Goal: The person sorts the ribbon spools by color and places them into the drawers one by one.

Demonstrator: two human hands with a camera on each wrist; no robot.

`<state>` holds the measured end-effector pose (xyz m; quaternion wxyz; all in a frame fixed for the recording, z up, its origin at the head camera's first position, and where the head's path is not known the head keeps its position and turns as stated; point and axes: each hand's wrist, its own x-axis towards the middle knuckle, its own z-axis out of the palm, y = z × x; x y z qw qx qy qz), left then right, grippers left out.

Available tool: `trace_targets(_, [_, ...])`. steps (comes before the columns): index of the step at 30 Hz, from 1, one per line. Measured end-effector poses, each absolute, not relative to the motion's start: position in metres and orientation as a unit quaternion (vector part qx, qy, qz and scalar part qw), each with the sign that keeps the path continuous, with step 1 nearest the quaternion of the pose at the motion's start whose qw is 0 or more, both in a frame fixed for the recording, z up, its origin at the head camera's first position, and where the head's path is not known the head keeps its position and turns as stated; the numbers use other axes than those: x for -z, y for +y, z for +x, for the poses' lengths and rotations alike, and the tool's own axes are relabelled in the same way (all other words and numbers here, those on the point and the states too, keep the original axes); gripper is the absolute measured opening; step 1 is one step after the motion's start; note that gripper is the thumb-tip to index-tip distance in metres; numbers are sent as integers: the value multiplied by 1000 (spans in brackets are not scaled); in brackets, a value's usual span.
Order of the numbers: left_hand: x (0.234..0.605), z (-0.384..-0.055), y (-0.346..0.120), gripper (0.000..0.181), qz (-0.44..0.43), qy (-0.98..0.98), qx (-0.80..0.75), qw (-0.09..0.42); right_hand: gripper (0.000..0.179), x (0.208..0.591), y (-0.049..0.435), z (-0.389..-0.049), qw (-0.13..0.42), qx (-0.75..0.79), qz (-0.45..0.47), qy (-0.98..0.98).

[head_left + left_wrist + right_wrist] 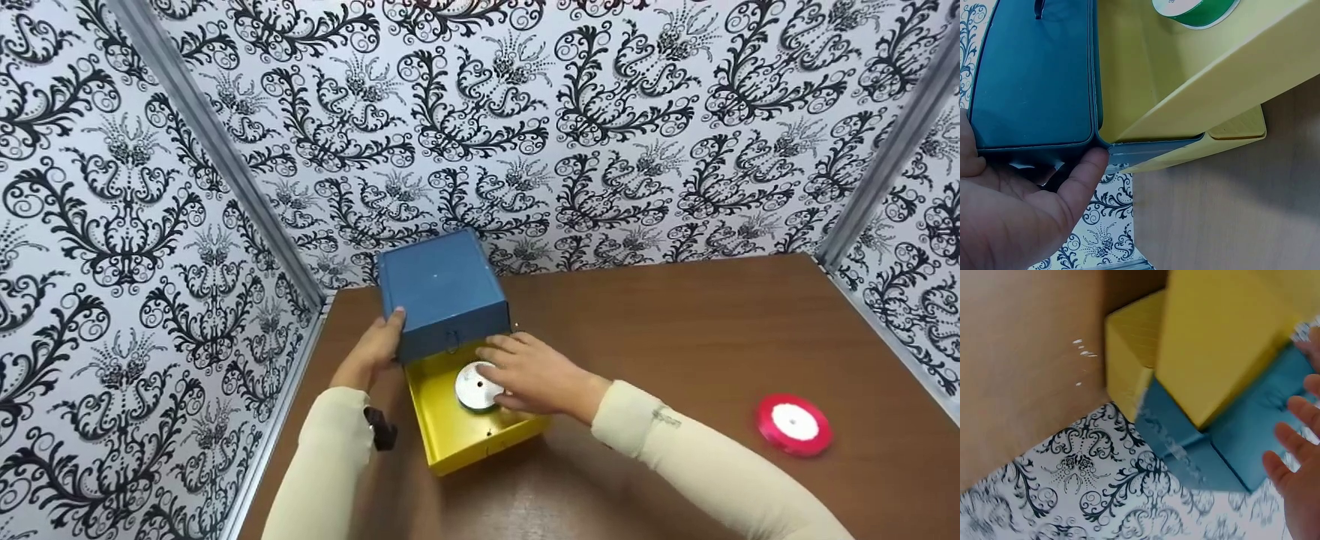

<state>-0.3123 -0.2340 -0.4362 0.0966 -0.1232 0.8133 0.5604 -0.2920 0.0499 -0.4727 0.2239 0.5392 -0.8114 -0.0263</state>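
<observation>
A small drawer box with a blue top (442, 274) stands at the back left of the table. Its yellow drawer (429, 420) is pulled out toward me. Inside that drawer lies a green ribbon spool (1207, 16) with a white label face. My left hand (377, 346) grips the box's left side, thumb at the top edge; the left wrist view shows fingers along the blue side. Over the drawer's right side is my right hand (536, 375), its fingers overlapping the spool in the head view. In the right wrist view those fingers (1297, 444) are spread and loosely bent.
A red ribbon spool (793, 424) with a white label lies on the brown table (660, 337) at the right. Patterned black-and-white walls (585, 150) with metal posts (225, 150) enclose the table at the back and sides.
</observation>
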Motion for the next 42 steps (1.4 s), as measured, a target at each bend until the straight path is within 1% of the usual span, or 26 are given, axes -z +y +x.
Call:
trace_targets(5, [437, -313, -234, 74, -122, 812, -562, 96, 37, 474, 73, -277, 262, -135, 489, -821])
trace_targets(11, [437, -313, -232, 75, -106, 849, -508, 104, 20, 495, 101, -250, 270, -327, 392, -816])
trace_targets(14, [437, -314, -232, 75, -103, 856, -497, 99, 15, 508, 113, -240, 277, -373, 361, -809])
trace_targets(17, [437, -313, -233, 75, -98, 863, -486, 95, 11, 518, 125, -231, 259, -407, 329, -812])
trace_targets(19, [437, -313, -234, 75, -97, 867, -480, 93, 7, 523, 133, -225, 221, -428, 303, -822])
trace_targets(22, [436, -312, -236, 76, -101, 867, -479, 93, 4, 530, 140, -219, 125, -449, 267, -844])
trace_targets(25, [434, -311, -238, 76, -100, 868, -477, 94, 11, 539, 141, -215, 28, -475, 258, -841])
trace_targets(29, [434, -312, -238, 77, -99, 871, -472, 94, 17, 554, 133, -212, -69, -525, 280, -801])
trace_targets(33, [435, -313, -237, 76, -97, 873, -470, 87, 26, 563, 119, -211, -146, -556, 278, -769])
trace_targets(38, [435, -312, -237, 76, -101, 864, -483, 96, 34, 570, 97, -212, -218, -578, 285, -733])
trace_targets(42, [436, -312, -237, 75, -105, 860, -489, 99, 40, 576, 78, -212, -279, -620, 268, -683])
